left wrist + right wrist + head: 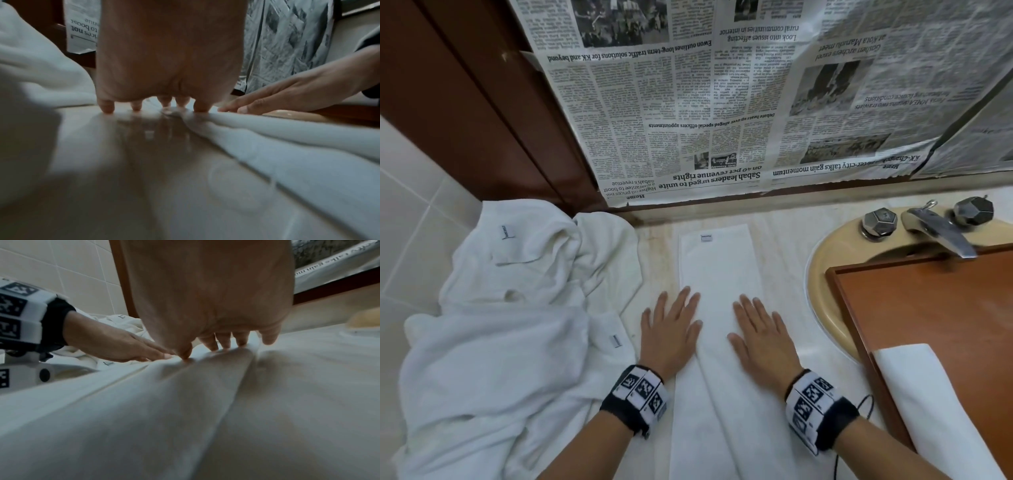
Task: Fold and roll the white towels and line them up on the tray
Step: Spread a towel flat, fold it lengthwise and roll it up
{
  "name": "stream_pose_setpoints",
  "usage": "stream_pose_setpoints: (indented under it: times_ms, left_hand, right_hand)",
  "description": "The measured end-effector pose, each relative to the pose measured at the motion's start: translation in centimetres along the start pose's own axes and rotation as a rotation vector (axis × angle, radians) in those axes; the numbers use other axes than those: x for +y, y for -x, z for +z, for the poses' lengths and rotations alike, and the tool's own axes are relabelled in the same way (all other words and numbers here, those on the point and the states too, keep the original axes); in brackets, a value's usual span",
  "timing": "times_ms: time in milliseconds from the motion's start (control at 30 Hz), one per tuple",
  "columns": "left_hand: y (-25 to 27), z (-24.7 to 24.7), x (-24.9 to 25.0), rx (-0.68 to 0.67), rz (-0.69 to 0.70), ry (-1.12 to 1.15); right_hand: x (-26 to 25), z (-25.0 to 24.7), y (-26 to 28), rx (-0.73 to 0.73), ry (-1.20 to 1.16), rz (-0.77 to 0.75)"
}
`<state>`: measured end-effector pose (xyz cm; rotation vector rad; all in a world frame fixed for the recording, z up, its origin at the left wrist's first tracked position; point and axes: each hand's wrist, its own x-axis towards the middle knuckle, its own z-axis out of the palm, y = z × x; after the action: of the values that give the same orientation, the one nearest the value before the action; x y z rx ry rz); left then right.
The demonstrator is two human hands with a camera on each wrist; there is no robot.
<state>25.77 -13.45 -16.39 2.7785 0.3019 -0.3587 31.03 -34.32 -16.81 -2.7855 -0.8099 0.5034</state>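
Note:
A white towel point(719, 270), folded into a long narrow strip, lies lengthwise on the counter from the wall toward me. My left hand point(671, 329) lies flat with straight fingers on the strip's left edge, partly on the counter. My right hand point(760, 335) presses flat on the strip's right half. In the left wrist view the left fingertips point(107, 107) touch the surface beside the towel point(287, 142). The right fingers point(226, 340) rest on the towel point(185, 402) in the right wrist view. A wooden tray point(945, 308) stands at the right, with one white rolled towel point(928, 404) in it.
A heap of loose white towels point(510, 308) fills the counter's left side. The tray lies across a beige sink point(825, 284) with a chrome tap point(941, 233). Newspaper point(722, 102) covers the wall behind. White tiles point(407, 212) are at the far left.

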Motion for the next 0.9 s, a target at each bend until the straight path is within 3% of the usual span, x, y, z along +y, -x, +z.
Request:
stream_pose_setpoints:
  times_ms: [400,467,567,667,733,900]
  left_hand:
    - [-3.2,-1.0,1.6,-0.010,-0.164,0.067]
    - [-3.1,-1.5,1.9,0.026,-0.169,0.134]
    - [-1.9,-1.7,1.3,0.155,-0.038,0.246]
    - [-0.6,-0.6,0.2,0.201,0.109,0.309]
    - [-0.4,-0.2,-0.1,0.175,0.119,0.345]
    - [-0.5,-0.9,0.2,0.135,0.146,0.316]
  right_hand:
    - [3.7,-3.6,-6.6,-0.138,0.043,-0.070]
    - [3.3,-4.0,-6.1,-0.068,-0.063,-0.071]
    - [1.5,-4.3,-2.1,0.145,-0.209,-0.075]
    - [-0.7,-3.5,2.4,0.037,-0.219,-0.026]
    - [-1.9,-2.5,3.9,-0.044,-0.207,0.012]
    - [-4.0,-1.7,4.4,-0.079,-0.250,0.040]
